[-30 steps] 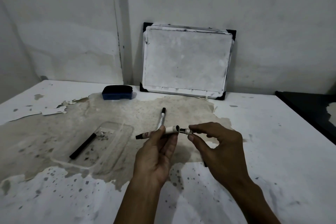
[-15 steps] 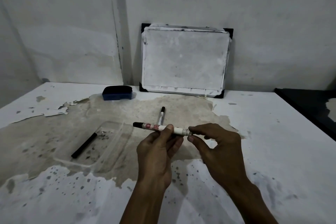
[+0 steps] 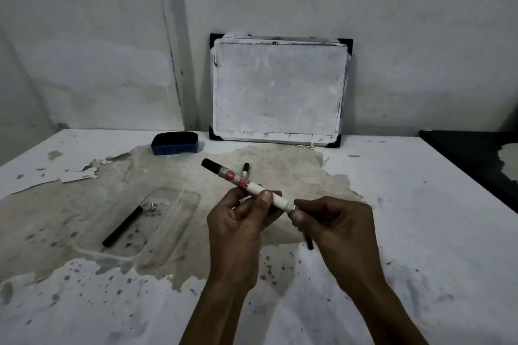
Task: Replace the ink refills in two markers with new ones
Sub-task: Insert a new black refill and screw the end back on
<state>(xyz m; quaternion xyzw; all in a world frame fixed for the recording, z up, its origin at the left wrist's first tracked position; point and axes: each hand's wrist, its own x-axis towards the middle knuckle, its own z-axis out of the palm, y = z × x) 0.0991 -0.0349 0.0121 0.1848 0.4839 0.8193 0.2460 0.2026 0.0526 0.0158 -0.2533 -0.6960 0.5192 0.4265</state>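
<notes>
I have the marker pinched in my left hand; right hand fingers closed on its end plug. I judge reassembly; next, twist tight.

Open table to the right w/ nothing on it; clear tray crowds the left, eraser behind.

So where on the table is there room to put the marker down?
The table's right side, from the right hand out to the dark edge, is bare. So is the near strip by the wrists. It is crowded left of the left hand, where the clear tray holds a black stick, and behind the held marker, where another pen lies.
</notes>
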